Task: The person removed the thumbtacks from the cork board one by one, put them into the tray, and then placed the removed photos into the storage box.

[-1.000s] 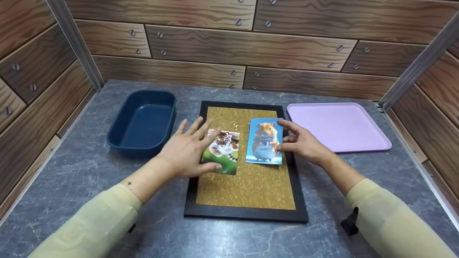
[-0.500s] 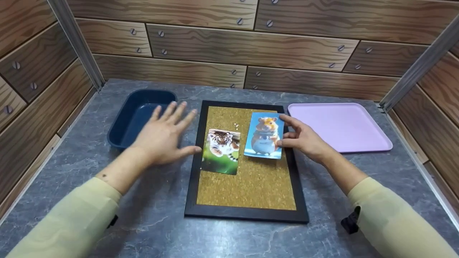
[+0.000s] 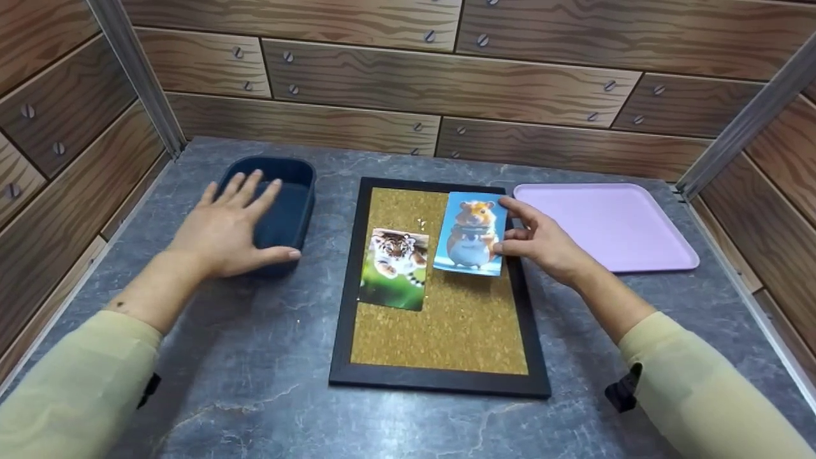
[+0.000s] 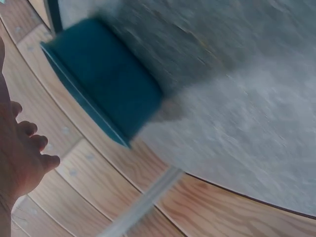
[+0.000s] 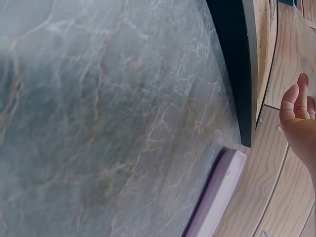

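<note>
On the grey marbled tabletop (image 3: 255, 395), right hand (image 3: 542, 245) pinches hamster card (image 3: 470, 233) by its right edge above black-framed corkboard (image 3: 440, 341), beside tiger card (image 3: 394, 271); left hand (image 3: 220, 233), fingers spread, above navy bin (image 3: 290, 207).

Beyond the left hand (image 3: 220, 236) and right hand (image 3: 542, 245), a plank wall (image 3: 357, 76) with wood grain and screw heads rises behind the grey, veined counter (image 3: 255, 389). Similar side walls (image 3: 57, 182) flank the hands, metal posts (image 3: 741, 127) standing at the corners. Light gleams on the counter.
</note>
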Demonstrator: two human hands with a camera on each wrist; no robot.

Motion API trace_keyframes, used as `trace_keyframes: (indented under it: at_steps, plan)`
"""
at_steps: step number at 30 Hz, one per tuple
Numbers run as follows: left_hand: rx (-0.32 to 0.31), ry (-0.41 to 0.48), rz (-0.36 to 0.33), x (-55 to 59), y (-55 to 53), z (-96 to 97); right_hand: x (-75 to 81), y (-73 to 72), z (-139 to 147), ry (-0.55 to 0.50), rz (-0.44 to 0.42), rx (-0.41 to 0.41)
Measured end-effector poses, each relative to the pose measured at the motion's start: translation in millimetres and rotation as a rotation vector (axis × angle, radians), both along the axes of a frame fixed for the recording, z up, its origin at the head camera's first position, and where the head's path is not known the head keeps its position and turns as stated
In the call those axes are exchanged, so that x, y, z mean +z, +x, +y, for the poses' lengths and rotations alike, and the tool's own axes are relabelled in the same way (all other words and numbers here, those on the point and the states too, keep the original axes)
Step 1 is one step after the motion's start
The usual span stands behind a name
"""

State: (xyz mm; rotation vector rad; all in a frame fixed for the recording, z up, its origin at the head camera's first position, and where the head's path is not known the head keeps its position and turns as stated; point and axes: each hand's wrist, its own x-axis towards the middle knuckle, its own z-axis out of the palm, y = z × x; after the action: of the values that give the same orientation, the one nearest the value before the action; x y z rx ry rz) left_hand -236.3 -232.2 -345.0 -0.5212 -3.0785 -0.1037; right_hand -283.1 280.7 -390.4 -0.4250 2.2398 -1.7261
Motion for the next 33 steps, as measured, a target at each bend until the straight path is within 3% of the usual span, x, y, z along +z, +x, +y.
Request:
trace_keyframes:
  at_steps: [15,33]
  plan:
    - [0.092,0.054,-0.131,-14.8,-2.8,-52.2,7.8,-5.9,-12,-0.058,-0.014,0.008]
    - [0.154,0.056,-0.220,-25.9,-2.9,-84.7,13.1,-9.9,-25,-0.100,-0.005,-0.004]
